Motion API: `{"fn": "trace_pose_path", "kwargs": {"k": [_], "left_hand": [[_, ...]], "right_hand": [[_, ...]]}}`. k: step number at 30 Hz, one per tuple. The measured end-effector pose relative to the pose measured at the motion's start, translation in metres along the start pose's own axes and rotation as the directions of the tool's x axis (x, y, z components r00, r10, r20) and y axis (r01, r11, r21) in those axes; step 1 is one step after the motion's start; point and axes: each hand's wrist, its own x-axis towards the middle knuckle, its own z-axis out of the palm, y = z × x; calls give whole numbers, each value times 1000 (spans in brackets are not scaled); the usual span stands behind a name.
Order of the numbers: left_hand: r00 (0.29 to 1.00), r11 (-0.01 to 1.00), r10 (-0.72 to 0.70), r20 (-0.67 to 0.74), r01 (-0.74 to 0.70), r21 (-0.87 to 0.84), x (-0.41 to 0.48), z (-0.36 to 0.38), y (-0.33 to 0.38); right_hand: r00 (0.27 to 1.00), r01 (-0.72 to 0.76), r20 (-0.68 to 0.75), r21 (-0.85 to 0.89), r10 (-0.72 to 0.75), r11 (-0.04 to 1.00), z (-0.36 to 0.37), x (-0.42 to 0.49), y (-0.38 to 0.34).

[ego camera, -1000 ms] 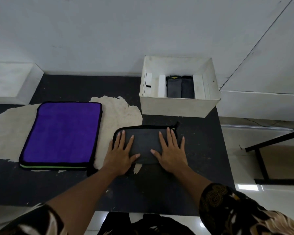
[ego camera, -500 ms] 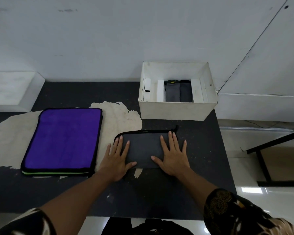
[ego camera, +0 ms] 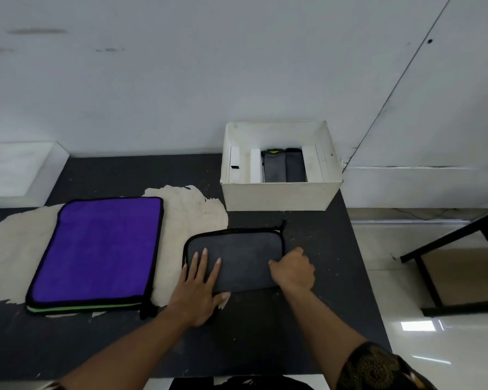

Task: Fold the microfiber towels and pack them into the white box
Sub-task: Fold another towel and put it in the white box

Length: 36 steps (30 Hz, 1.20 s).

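Gray towel (ego camera: 241, 256) flat, long axis left-right; right hand (ego camera: 293, 271) grips right edge.

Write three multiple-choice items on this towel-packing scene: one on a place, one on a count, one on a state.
1. Where does the purple towel lie relative to the grey towel?
A. To its left on the table
B. On top of it
C. On the floor to its right

2. How many folded towels stand in the white box?
A. None
B. Two
C. Five

3. How is the right hand?
A. Flat, fingers straight
B. Curled on the grey towel's right edge
C. Raised high off the table

Answers:
1 A: the purple towel lies flat on the table, left of the grey one.
2 B: two grey folds show side by side in the box.
3 B: its fingers curl at the towel's edge, while the left hand presses flat on the towel.
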Motion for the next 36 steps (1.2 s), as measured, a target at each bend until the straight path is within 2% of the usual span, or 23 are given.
{"fn": "trace_pose_path", "kwargs": {"k": [2, 6, 10, 14, 17, 20, 22, 24, 27, 28, 30, 32, 36], "left_hand": [[1000, 1000, -3, 11, 3, -22, 2, -8, 3], [994, 991, -23, -108, 9, -136, 3, -29, 15], [981, 917, -85, -174, 8, -399, 4, -43, 39], [971, 651, -210, -118, 49, -757, 18, -70, 58], [972, 506, -236, -11, 113, -855, 35, -95, 64], [966, 246, -187, 176, 220, -944, 50, -114, 68], [961, 83, -121, 251, 261, -962, 57, -124, 69], [958, 19, -105, 268, 271, -962, 60, -130, 67], [931, -74, -221, 289, 280, -957, 62, -123, 60], [918, -72, -281, 281, 272, -960, 62, -119, 56], [891, 11, -389, 235, 259, -966, 62, -112, 48], [876, 75, -450, 175, 233, -970, 60, -109, 41], [883, 62, -453, 119, 164, -984, 50, -104, 19]], "right_hand": [[998, -47, 41, -57, 50, 997, -1, 1, -2], [994, -67, 82, -102, 75, 993, -4, 2, -8], [996, 1, 90, 20, -3, 1000, -5, -1, -8], [993, 6, 117, 229, -34, 973, -6, -1, -6], [990, 38, 119, 313, -79, 949, -9, -1, -11], [968, 218, 50, 330, -248, 918, -11, -8, -22], [913, 375, 31, 326, -407, 868, -9, -16, -29], [853, 484, 34, 323, -521, 813, -2, -26, -33], [785, 598, -3, 262, -619, 757, 10, -38, -31], [763, 638, -37, 208, -646, 741, 16, -42, -30], [738, 675, -118, 106, -665, 730, 26, -50, -26], [776, 626, -165, 84, -609, 775, 33, -56, -20], [861, 503, -161, 127, -483, 855, 45, -63, -15]]}}
